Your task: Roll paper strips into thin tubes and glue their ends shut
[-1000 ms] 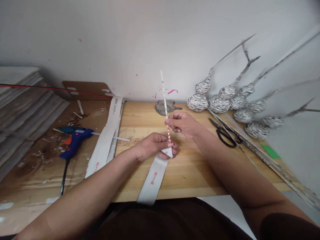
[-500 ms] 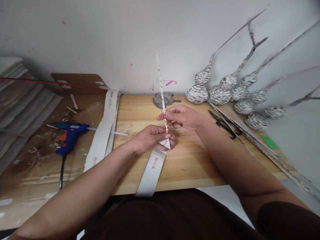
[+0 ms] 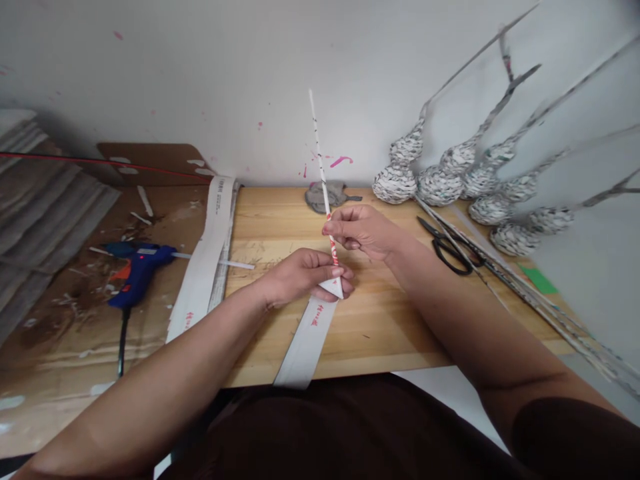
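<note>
A thin rolled paper tube (image 3: 320, 153), white with dark and red print, stands nearly upright between my hands. Its lower end runs into a flat paper strip (image 3: 305, 347) that trails over the front edge of the wooden table. My left hand (image 3: 307, 277) is closed on the paper where strip and tube meet, thumb on top and fingers beneath. Higher up, my right hand (image 3: 363, 232) pinches the tube between thumb and forefinger. A grey cloth-like piece (image 3: 323, 198) lies behind the tube by the wall.
Left, a blue glue gun (image 3: 143, 270) lies on cardboard beside stacked paper strips (image 3: 200, 260). Several woven paper gourds (image 3: 395, 183) line the wall at right. Black scissors (image 3: 453, 257) and long paper tubes (image 3: 520, 293) lie near my right forearm. Paper bundles (image 3: 45, 207) stand far left.
The tube reaches higher, and more of it shows above my right hand. My right fingers have closed in on the tube. The strip has shifted slightly up and right.
</note>
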`<state>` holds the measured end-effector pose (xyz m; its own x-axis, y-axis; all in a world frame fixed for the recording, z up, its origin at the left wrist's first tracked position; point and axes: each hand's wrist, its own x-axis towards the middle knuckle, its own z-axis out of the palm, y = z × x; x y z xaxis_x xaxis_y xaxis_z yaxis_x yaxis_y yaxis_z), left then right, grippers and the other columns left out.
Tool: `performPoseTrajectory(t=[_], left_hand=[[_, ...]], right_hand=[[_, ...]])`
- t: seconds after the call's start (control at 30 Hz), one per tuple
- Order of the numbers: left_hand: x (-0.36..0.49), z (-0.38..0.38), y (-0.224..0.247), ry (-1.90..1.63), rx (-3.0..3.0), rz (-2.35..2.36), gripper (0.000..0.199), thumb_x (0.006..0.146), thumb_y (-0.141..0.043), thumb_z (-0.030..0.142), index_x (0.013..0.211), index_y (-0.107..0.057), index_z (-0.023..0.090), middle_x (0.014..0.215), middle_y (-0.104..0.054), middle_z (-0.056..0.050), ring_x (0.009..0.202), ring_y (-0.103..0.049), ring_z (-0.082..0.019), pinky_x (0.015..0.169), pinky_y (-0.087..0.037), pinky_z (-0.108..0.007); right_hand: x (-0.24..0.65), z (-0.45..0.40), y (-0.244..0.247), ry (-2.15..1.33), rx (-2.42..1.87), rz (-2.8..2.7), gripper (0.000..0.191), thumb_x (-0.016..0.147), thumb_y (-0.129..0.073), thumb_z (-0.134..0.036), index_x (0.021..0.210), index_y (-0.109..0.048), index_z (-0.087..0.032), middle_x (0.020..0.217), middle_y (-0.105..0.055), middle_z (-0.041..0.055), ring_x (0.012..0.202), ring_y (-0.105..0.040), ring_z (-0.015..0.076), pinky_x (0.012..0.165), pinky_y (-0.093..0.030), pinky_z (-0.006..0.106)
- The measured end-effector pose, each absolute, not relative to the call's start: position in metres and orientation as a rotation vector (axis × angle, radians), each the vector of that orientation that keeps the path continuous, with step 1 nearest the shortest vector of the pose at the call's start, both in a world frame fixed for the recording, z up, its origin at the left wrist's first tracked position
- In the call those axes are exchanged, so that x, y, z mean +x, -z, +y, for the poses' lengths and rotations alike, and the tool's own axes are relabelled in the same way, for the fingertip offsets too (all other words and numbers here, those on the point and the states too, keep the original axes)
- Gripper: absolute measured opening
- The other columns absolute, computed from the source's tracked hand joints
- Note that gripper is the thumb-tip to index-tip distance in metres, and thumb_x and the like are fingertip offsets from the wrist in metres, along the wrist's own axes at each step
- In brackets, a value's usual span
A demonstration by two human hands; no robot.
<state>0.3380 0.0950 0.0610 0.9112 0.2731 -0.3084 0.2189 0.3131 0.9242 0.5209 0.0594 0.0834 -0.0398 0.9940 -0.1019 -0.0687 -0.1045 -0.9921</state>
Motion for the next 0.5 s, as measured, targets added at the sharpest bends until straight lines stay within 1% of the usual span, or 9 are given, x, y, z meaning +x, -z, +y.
performPoseTrajectory(t=[0.03,0.1,0.17,0.27,0.33,0.47,0.5], left_hand=[[0.3379,0.095,-0.0615,-0.038,1.263,0.452,0.03,0.082,-0.066,0.039,0.1,-0.069,0.014,0.093,-0.072,-0.011,0.09,-0.067,-0.021,0.076,-0.055,-0.034],[0.3376,0.0952,-0.0624,-0.04,1.257,0.445,0.029,0.083,-0.065,0.037,0.1,-0.069,0.014,0.092,-0.072,-0.011,0.089,-0.068,-0.021,0.075,-0.055,-0.033],[0.3373,0.0952,-0.0629,-0.038,1.249,0.437,0.029,0.083,-0.065,0.037,0.1,-0.069,0.015,0.093,-0.072,-0.011,0.09,-0.068,-0.021,0.075,-0.055,-0.034],[0.3372,0.0948,-0.0633,-0.021,1.248,0.423,0.029,0.083,-0.065,0.037,0.1,-0.069,0.014,0.093,-0.072,-0.011,0.089,-0.068,-0.021,0.076,-0.055,-0.035],[0.3372,0.0947,-0.0632,-0.013,1.259,0.414,0.029,0.083,-0.064,0.037,0.1,-0.069,0.013,0.093,-0.072,-0.012,0.087,-0.068,-0.021,0.075,-0.056,-0.035],[0.3372,0.0945,-0.0627,-0.014,1.275,0.408,0.029,0.084,-0.064,0.037,0.099,-0.069,0.013,0.092,-0.072,-0.012,0.087,-0.068,-0.021,0.073,-0.056,-0.034],[0.3371,0.0944,-0.0627,-0.01,1.278,0.407,0.029,0.084,-0.064,0.037,0.099,-0.069,0.013,0.093,-0.072,-0.012,0.087,-0.068,-0.021,0.073,-0.056,-0.033]], right_hand=[[0.5214,0.0594,-0.0834,-1.349,-1.202,-1.132,0.027,0.071,-0.077,-0.037,0.073,-0.067,-0.012,0.058,-0.049,-0.0032,0.047,-0.037,0.0041,0.037,-0.02,0.018],[0.5225,0.0589,-0.0841,-1.424,-1.183,-1.193,0.031,0.076,-0.072,-0.041,0.084,-0.07,-0.012,0.061,-0.052,-0.0014,0.05,-0.04,0.005,0.038,-0.022,0.018],[0.5232,0.0581,-0.0852,-1.49,-1.181,-1.251,0.035,0.078,-0.069,-0.043,0.09,-0.071,-0.011,0.061,-0.053,-0.0007,0.049,-0.04,0.005,0.038,-0.023,0.018],[0.5227,0.0574,-0.0867,-1.391,-1.185,-1.16,0.031,0.071,-0.077,-0.04,0.076,-0.067,-0.011,0.059,-0.051,-0.002,0.047,-0.037,0.0036,0.038,-0.022,0.018],[0.5224,0.0571,-0.088,-1.339,-1.169,-1.083,0.032,0.068,-0.079,-0.04,0.071,-0.064,-0.012,0.062,-0.053,-0.0013,0.049,-0.039,0.0038,0.038,-0.022,0.017],[0.5244,0.0562,-0.0901,-1.498,-1.145,-1.162,0.036,0.075,-0.072,-0.045,0.086,-0.069,-0.011,0.064,-0.055,0.0007,0.054,-0.046,0.0067,0.038,-0.026,0.017],[0.5248,0.0563,-0.0899,-1.514,-1.139,-1.171,0.035,0.075,-0.073,-0.044,0.086,-0.069,-0.011,0.064,-0.055,0.0007,0.054,-0.046,0.0066,0.038,-0.026,0.017]])
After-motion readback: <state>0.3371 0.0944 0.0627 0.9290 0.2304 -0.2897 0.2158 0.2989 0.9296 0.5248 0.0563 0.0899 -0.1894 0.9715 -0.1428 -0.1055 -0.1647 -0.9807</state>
